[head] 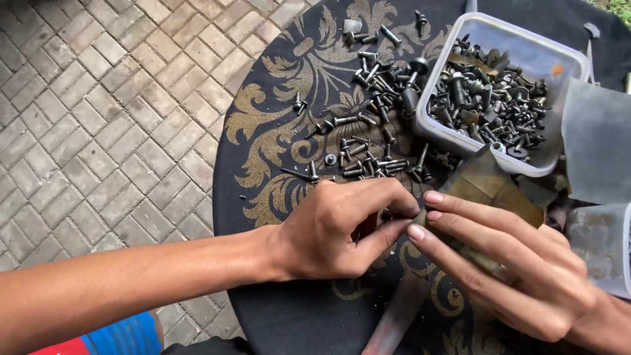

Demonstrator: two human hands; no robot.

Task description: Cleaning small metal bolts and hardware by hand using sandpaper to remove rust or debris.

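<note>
My left hand (328, 230) and right hand (506, 263) meet fingertip to fingertip, pinching something small and hidden, below loose screws (368, 131) near the desk's (263, 164) middle.

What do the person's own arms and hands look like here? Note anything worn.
Both hands, left and right, are bare: no gloves, rings or watch show. The left forearm is bare with no sleeve in view. Fingernails are short and unpainted. Only the right wrist shows, also uncovered.

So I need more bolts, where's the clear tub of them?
In the head view, the clear tub sits at upper right on the black patterned table, just right of the loose bolts.
</note>
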